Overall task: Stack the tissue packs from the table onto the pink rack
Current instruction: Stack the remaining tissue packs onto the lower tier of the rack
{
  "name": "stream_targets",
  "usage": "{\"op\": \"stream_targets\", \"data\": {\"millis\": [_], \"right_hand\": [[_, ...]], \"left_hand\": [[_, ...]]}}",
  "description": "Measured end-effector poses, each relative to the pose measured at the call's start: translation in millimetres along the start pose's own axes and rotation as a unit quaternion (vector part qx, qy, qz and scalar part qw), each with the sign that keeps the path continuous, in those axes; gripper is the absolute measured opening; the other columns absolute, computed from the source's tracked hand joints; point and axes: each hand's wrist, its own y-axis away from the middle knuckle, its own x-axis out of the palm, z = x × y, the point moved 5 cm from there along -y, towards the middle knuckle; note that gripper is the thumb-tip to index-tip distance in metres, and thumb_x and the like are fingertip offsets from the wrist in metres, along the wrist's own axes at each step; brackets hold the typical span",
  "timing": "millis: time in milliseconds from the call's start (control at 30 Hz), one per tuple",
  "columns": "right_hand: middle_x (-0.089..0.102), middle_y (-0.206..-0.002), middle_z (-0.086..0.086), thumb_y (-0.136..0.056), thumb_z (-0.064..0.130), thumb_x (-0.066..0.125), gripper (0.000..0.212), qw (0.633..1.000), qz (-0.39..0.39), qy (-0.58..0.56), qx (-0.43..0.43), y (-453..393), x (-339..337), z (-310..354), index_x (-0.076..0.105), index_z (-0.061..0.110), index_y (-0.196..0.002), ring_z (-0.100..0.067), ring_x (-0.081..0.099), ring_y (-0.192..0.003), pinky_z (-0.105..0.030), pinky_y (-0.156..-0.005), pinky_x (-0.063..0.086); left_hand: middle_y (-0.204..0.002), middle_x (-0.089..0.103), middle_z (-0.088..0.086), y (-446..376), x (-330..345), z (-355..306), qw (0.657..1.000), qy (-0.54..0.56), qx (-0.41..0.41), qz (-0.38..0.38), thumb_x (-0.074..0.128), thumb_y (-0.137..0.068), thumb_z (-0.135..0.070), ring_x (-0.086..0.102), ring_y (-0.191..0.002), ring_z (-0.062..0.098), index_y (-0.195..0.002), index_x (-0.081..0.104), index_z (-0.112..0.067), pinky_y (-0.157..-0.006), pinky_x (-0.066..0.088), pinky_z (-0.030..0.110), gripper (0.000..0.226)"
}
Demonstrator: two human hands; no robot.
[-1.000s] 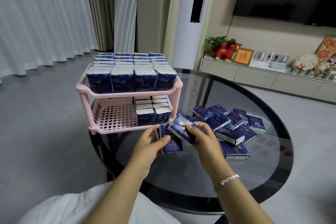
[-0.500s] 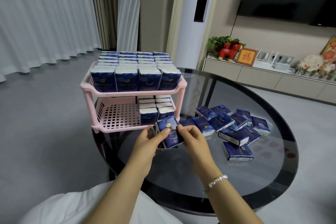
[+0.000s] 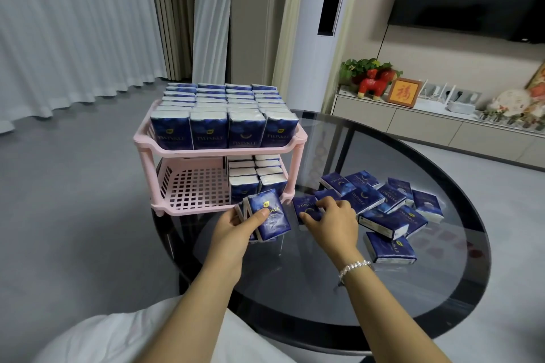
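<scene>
1. The left hand (image 3: pixel 236 227) gripped a small bundle of blue tissue packs (image 3: pixel 267 215), thumb curled across the front pack and fingers behind, holding them upright just in front of the pink rack (image 3: pixel 218 153).
2. The right hand (image 3: pixel 331 219) lay just to the right of that bundle, its fingers curled down over one flat pack (image 3: pixel 306 206) on the table; whether they had closed on it or merely pressed it could not be told.
3. Beyond and to the right of the right hand, the loose packs (image 3: pixel 389 206) lay scattered and overlapping on the dark glass table (image 3: pixel 324 289).
4. Straight ahead of the left hand, the rack's lower shelf (image 3: pixel 194 188) held two short rows of packs at its right end, its left part showing bare grid.
5. Above it, the top shelf (image 3: pixel 221 115) was packed with four rows standing on edge.
6. A bead bracelet (image 3: pixel 354 267) circled the right wrist.
7. Far beyond the right hand, a red horse figure (image 3: pixel 374 84) stood on a low cabinet (image 3: pixel 413 124).
</scene>
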Motion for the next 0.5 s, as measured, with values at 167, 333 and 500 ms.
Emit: {"op": "stream_targets", "data": {"millis": [167,333,500], "right_hand": [[0.051,-0.122,-0.012,-0.082,0.044,0.065,0.051,0.998,0.022,-0.057,0.011,10,5,-2,0.052,0.013,-0.12,-0.03,0.051,-0.113,-0.038,-0.092,0.044],[0.058,-0.11,-0.01,-0.079,0.054,0.064,0.05,0.997,0.064,-0.037,0.025,16,8,-8,0.056,0.011,-0.104,-0.028,0.056,-0.102,-0.036,-0.082,0.049],[0.059,-0.107,-0.004,-0.08,0.044,0.067,0.04,0.99,0.09,-0.105,0.037,23,6,-12,0.048,0.019,-0.104,-0.025,0.058,-0.1,-0.036,-0.08,0.047]], "left_hand": [[-0.104,0.073,0.007,-1,-2,1,1.0,-0.01,0.006,-0.001,0.071,-0.08,-0.009,0.068,-0.096,0.023,-0.105,0.067,-0.01,-0.09,0.051,0.039,0.026],[-0.103,0.073,0.005,0,-4,0,1.0,-0.015,0.01,-0.001,0.073,-0.079,-0.01,0.069,-0.098,0.023,-0.107,0.067,-0.011,-0.095,0.051,0.043,0.028],[-0.104,0.073,0.007,2,-3,-1,1.0,-0.016,0.015,-0.001,0.072,-0.08,-0.008,0.069,-0.097,0.022,-0.107,0.066,-0.011,-0.093,0.052,0.041,0.028]]}}
